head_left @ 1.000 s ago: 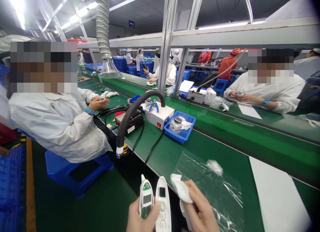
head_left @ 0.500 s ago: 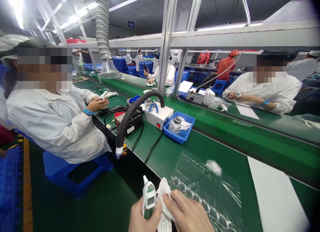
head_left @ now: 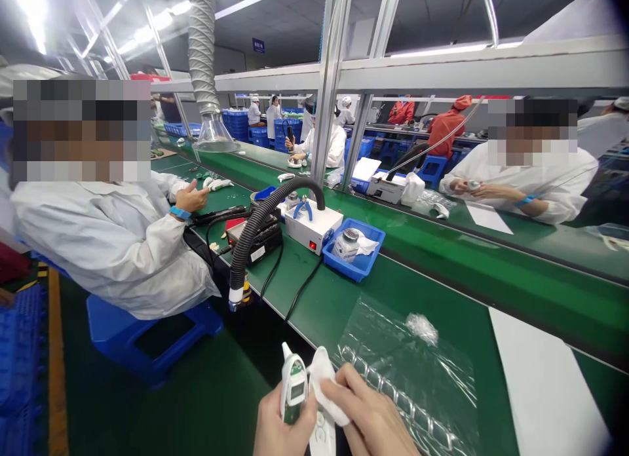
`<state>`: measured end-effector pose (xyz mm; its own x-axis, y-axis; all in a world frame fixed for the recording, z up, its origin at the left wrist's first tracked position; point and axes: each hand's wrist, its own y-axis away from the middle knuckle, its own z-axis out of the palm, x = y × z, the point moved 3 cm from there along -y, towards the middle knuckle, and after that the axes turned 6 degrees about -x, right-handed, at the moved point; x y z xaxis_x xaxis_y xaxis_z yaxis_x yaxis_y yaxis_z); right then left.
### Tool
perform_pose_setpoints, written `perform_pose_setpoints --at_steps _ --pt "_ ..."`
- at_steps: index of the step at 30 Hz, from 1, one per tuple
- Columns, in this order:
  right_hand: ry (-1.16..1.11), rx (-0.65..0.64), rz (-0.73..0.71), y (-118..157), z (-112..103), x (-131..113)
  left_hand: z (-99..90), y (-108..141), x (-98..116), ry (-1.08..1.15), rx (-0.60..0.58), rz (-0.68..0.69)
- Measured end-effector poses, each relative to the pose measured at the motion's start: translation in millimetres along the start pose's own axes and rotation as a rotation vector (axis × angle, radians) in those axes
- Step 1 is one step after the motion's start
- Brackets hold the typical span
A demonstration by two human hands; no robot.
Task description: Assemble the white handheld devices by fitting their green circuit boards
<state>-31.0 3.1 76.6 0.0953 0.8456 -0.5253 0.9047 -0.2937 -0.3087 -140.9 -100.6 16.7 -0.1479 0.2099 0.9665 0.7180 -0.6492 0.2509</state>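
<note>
At the bottom of the view, my left hand [head_left: 275, 420] grips an ear thermometer [head_left: 295, 387] with its pointed probe upward. Its front is uncovered, showing a small grey display and green circuit board. Beside it, against my left thumb, is a white casing piece [head_left: 322, 435] with round button shapes; its lower end is cut off by the frame. My right hand [head_left: 371, 410] pinches a folded white cloth [head_left: 325, 380] over the upper part of that casing piece. The fingers partly hide the cloth and what lies beneath it.
Clear plastic sheeting [head_left: 407, 371] and white paper [head_left: 545, 377] lie on the green bench [head_left: 314, 305]. Farther back are a blue tray [head_left: 356, 269] with a metal-capped bottle, a white box [head_left: 309, 230] and a black hose [head_left: 246, 240]. A co-worker [head_left: 108, 246] sits at left.
My right hand has shifted the white cloth slightly on the casing piece, and its fingers are repositioned. My left hand keeps hold of the thermometer. The left co-worker's hands have moved.
</note>
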Motion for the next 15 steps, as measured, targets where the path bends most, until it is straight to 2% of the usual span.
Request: perform_pose_setpoints --at_steps 2,6,9,12,15 --pt "-0.267 -0.034 0.099 -0.7 -9.0 0.3 -1.9 -0.1 2.8 0.011 0.014 -0.036" --pt "-0.621 0.052 0.383 5.3 -27.8 16.6 -5.0 4.0 16.3 0.021 0.083 -0.074" --pt "-0.723 0.122 0.572 18.3 -28.8 39.4 -5.1 6.7 21.2 0.033 0.081 -0.102" --pt "-0.747 0.248 0.758 34.5 -21.8 60.6 -5.4 8.6 22.4 0.05 0.07 -0.1" --pt "-0.734 0.344 0.811 40.5 -18.6 65.5 -5.8 11.2 26.0 0.069 0.065 -0.116"
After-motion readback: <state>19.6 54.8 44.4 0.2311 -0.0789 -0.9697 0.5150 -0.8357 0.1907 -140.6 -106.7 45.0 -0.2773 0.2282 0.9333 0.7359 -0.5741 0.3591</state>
